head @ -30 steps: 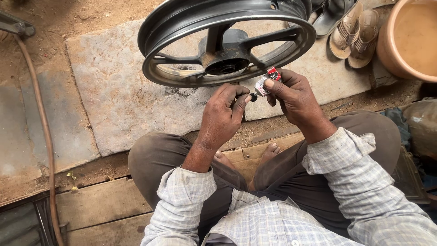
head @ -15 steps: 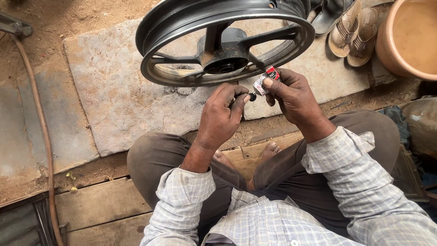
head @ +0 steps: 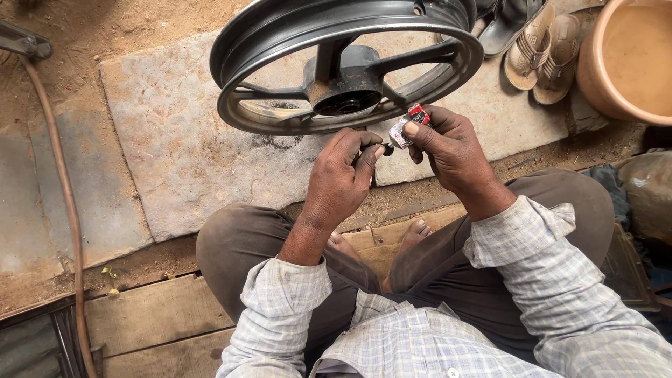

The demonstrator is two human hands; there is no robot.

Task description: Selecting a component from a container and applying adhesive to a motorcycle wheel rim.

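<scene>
My right hand [head: 451,150] pinches a small red and white tube [head: 408,125] between thumb and fingers. My left hand [head: 344,178] is closed around the tube's small dark cap or nozzle [head: 387,147] at its lower end. Both hands meet just in front of a black alloy wheel rim [head: 343,63] that lies flat on a stone slab [head: 175,133]. I sit cross-legged, with my bare feet [head: 413,234] below the hands.
A pair of sandals [head: 539,49] lies right of the rim, beside a large clay-coloured tub [head: 630,59]. A brown hose [head: 59,189] runs down the left side over sandy ground. Wooden planks [head: 154,322] lie at the lower left.
The hands stay together on the tube, with only small finger movement at its cap end. The view has shifted slightly.
</scene>
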